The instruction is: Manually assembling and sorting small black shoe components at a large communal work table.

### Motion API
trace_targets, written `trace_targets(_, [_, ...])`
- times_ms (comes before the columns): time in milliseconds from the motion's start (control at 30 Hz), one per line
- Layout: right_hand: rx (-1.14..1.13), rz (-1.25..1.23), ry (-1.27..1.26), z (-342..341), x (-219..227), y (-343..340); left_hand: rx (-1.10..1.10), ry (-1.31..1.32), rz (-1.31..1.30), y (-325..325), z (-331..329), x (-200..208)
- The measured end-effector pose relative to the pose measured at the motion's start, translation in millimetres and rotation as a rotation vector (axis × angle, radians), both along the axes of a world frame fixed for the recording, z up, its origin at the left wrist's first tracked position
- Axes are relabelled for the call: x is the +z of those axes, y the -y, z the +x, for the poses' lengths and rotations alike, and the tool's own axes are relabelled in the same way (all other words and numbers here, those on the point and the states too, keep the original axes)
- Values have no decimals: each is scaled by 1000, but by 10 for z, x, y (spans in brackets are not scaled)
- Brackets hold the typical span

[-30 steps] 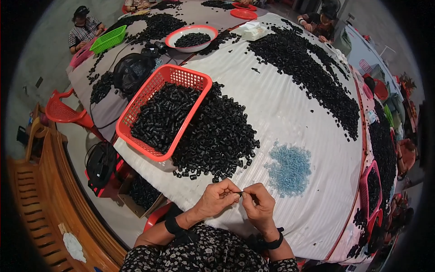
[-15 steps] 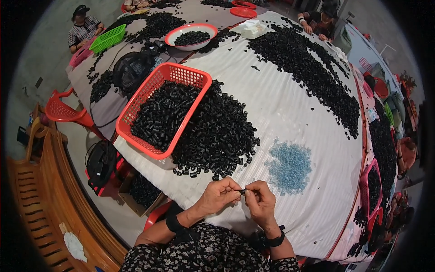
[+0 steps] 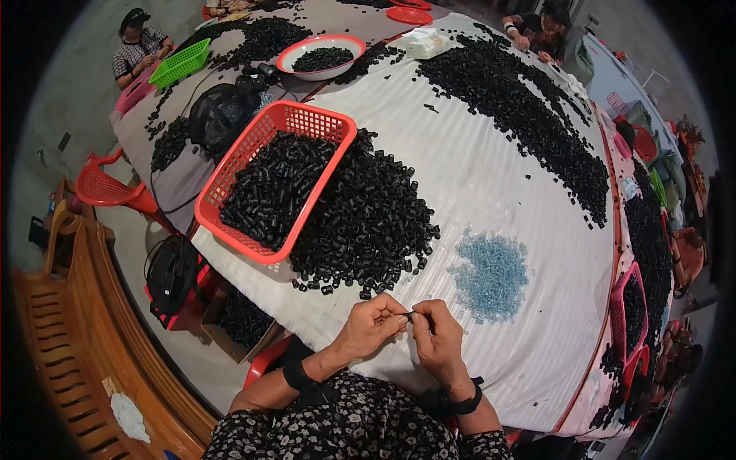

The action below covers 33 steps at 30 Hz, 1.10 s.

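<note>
Evidently, little has changed since half a second ago: our left hand (image 3: 365, 330) and our right hand (image 3: 438, 345) still meet at the fingertips, both pinching one small black piece (image 3: 409, 315), to the right of the red basket (image 3: 239, 243) and nearer to us. So we judge that this piece is not finished, while the black pile (image 3: 368, 222) beside the basket lies undisturbed.

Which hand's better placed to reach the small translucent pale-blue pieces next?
Right hand, probably: nearer the translucent pale-blue pieces; the left hand is farther. Both pinch a small black piece.
</note>
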State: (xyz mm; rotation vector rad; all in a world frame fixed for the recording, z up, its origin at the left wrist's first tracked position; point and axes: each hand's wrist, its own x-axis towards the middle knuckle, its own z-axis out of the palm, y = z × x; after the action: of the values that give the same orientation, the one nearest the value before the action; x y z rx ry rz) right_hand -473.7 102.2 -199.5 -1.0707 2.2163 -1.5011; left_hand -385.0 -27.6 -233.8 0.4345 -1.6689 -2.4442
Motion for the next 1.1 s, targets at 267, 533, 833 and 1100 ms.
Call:
trace_targets(267, [0,-39,-27,51,-65,-49,-5,-22,-33,-21,2,9])
trace_targets(533, [149,50,-342,30,-91,-65,39,-19,-64,-58,-2,-18])
trace_targets(833, [214,108,-561,14,-73,-38,75,-3,-113,-68,-16,-17])
trace_targets(1100, [251,103,-629,86,-158,-45,70,78,-78,-64,62,21])
